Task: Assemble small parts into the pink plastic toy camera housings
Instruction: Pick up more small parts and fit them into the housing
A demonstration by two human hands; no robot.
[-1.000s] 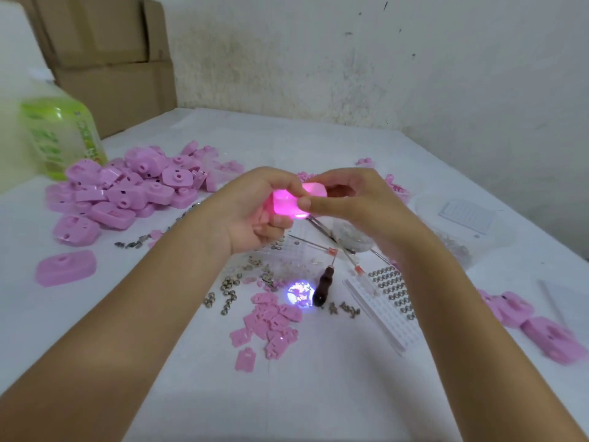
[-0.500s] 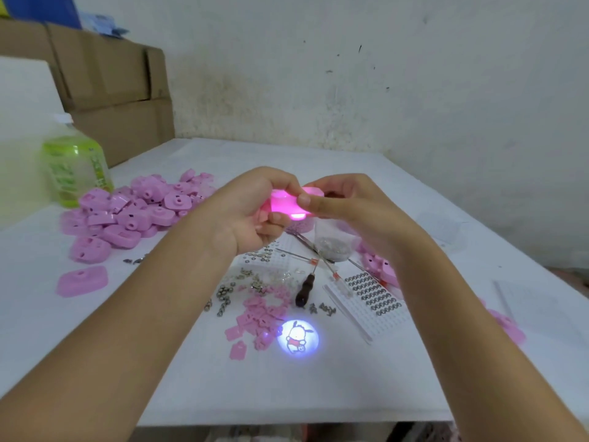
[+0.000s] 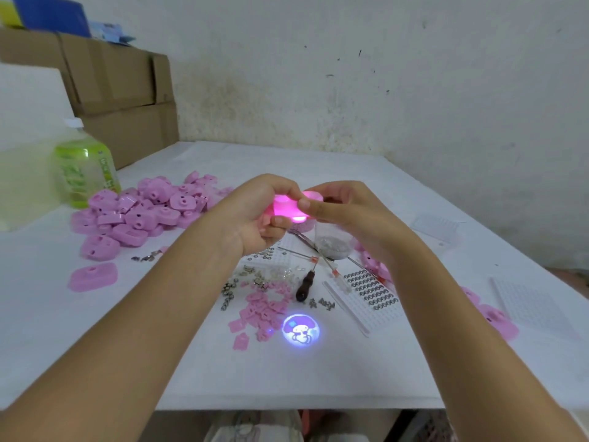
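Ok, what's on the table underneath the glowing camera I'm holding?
A clear cup of small silvery parts and thin metal tools lie below the glowing camera. The left hand and right hand cover the rest.

Gripping a glowing pink toy camera (image 3: 288, 207) above the middle of the table (image 3: 95, 346) with the left hand (image 3: 255, 215) and the right hand (image 3: 347, 212), fingers curled round its two ends. Below, toward the front edge, a round lit cartoon picture (image 3: 301, 329) just beside scattered small pink parts (image 3: 261, 311). Behind those, a dark-handled screwdriver (image 3: 305, 286) and a white tray (image 3: 366, 295) of metal rings. Near the left edge, a pile of pink housings (image 3: 143, 212), one single housing (image 3: 93, 276) lying apart, a green bottle (image 3: 84, 167) behind.
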